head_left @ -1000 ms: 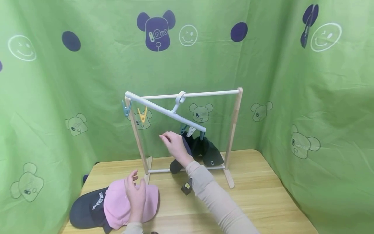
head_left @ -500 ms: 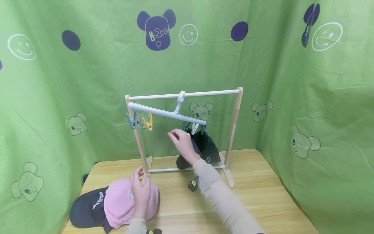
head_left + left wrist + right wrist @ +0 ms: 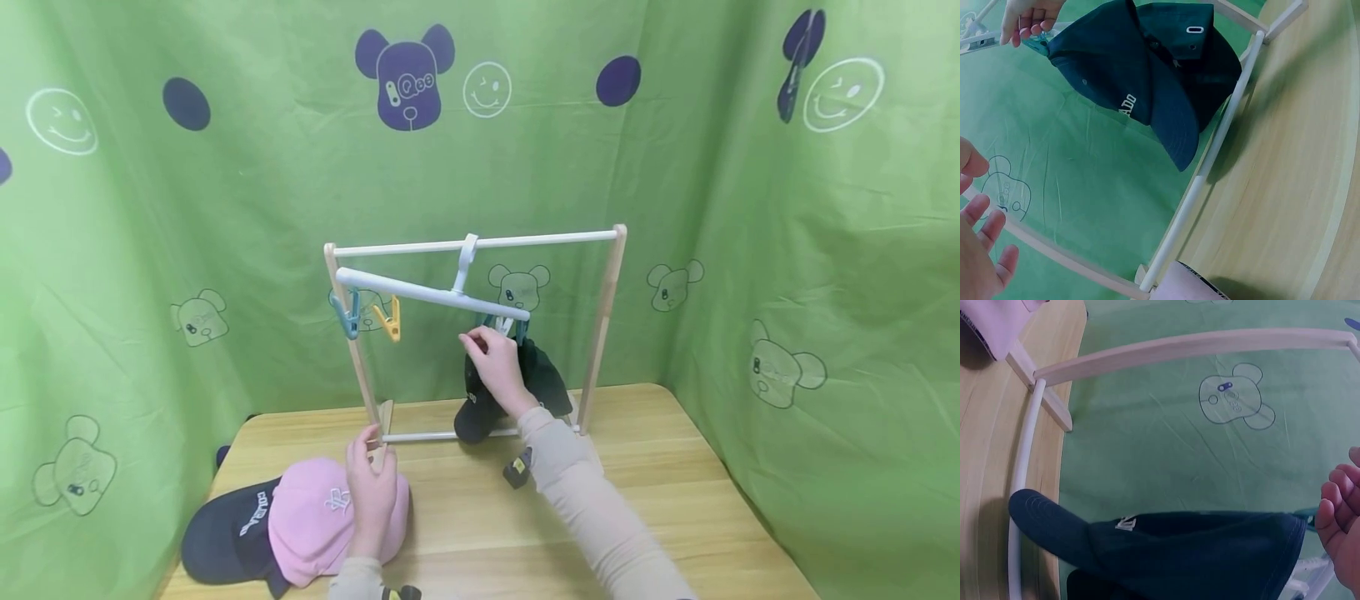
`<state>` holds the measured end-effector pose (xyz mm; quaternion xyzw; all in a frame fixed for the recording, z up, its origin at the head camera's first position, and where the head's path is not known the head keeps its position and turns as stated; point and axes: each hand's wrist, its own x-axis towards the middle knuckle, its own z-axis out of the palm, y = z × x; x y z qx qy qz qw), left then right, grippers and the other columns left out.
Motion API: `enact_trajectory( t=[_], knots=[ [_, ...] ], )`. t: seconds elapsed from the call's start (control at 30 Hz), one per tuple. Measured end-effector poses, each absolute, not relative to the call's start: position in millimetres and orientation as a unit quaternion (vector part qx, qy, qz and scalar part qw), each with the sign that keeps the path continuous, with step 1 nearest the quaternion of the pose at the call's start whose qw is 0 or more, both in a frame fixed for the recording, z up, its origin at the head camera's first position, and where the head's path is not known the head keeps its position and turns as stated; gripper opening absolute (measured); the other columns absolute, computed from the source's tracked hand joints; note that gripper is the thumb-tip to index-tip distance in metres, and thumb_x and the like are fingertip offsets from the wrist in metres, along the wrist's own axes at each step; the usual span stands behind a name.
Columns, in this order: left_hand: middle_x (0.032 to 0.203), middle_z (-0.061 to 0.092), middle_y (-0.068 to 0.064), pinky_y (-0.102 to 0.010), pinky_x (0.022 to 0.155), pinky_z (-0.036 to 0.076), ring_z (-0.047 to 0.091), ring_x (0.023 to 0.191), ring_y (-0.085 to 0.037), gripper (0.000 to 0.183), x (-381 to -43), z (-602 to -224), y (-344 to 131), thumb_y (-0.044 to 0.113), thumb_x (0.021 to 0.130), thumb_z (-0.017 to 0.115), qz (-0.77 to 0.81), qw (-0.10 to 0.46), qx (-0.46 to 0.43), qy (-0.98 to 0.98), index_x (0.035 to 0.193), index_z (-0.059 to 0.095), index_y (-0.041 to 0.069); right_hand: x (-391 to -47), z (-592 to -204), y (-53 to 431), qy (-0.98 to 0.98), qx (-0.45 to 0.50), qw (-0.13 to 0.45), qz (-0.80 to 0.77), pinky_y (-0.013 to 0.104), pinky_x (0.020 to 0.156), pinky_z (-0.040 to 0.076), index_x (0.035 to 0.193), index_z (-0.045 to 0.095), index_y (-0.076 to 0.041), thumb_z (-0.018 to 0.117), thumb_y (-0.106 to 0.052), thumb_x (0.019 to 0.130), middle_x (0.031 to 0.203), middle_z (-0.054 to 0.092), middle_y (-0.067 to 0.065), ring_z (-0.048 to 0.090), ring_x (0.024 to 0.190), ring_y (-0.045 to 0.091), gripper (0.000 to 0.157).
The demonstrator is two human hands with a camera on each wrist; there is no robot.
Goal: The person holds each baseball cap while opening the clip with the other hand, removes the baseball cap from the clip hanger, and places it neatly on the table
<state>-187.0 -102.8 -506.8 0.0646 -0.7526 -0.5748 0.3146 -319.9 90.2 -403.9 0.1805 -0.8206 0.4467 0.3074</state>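
Observation:
My left hand hovers over the right side of a pink cap, fingers loosely bent and holding nothing. My right hand is raised beside the clips on the white hanger, with its fingers loosely curled. In the right wrist view its fingers lie close to a teal clip; contact is unclear. Dark caps hang from clips at the hanger's lower right end, partly hidden by my right hand in the head view. A teal clip and a yellow clip hang bare at the left.
A drying rack with wooden posts and a white top bar stands on the wooden table. A black cap lies under the pink cap at front left. Green printed curtain surrounds the table.
The hanger has swung from a steep tilt to a gentler one, its left end lowering. My right hand has moved right, towards the hung caps. My left hand has shifted slightly right and up.

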Motion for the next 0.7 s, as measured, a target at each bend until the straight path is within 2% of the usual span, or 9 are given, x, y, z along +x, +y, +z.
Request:
enact_trajectory(
  t=[0.13,0.33,0.43,0.57,0.7],
  knots=[
    [0.114,0.057,-0.021,-0.048,0.089,0.045,0.054,0.102,-0.035,0.041,-188,-509,-101,-0.007,0.083,0.061,-0.567,0.326,0.053,-0.755,0.123,0.057,0.001,-324,-406,98,-0.822,0.16,0.314,0.447,0.027,0.063,0.049,0.088,0.071,-0.005,0.066,-0.02,0.093,0.077,0.069,0.008,0.059,0.068,0.017,0.017],
    [0.117,0.057,-0.018,-0.05,0.09,0.045,0.052,0.103,-0.024,0.042,-189,-509,-100,-0.004,0.085,0.061,-0.57,0.304,0.054,-0.761,0.125,0.056,0.004,-329,-406,107,-0.816,0.133,0.327,0.458,0.027,0.065,0.048,0.091,0.069,-0.002,0.067,-0.018,0.091,0.08,0.065,0.011,0.058,0.071,0.02,0.015],
    [0.121,0.057,-0.019,-0.052,0.092,0.045,0.053,0.106,-0.027,0.042,-190,-509,-98,-0.003,0.085,0.061,-0.573,0.294,0.047,-0.764,0.126,0.055,0.004,-332,-408,110,-0.814,0.12,0.324,0.467,0.027,0.067,0.05,0.097,0.068,0.0,0.068,-0.016,0.091,0.085,0.065,0.013,0.06,0.074,0.022,0.017],
    [0.123,0.057,-0.016,-0.053,0.097,0.045,0.054,0.109,-0.028,0.041,-191,-508,-96,-0.002,0.086,0.062,-0.576,0.286,0.035,-0.765,0.126,0.055,0.004,-334,-409,112,-0.821,0.103,0.291,0.48,0.033,0.073,0.055,0.108,0.067,0.002,0.068,-0.017,0.091,0.095,0.068,0.016,0.064,0.08,0.026,0.025],
    [0.121,0.059,-0.012,-0.045,0.098,0.044,0.054,0.107,-0.02,0.041,-194,-508,-92,-0.003,0.085,0.062,-0.581,0.28,0.033,-0.764,0.125,0.057,0.006,-338,-411,114,-0.825,0.097,0.236,0.505,0.037,0.085,0.057,0.12,0.064,0.002,0.067,-0.019,0.092,0.108,0.07,0.018,0.069,0.093,0.028,0.035]
  ],
)
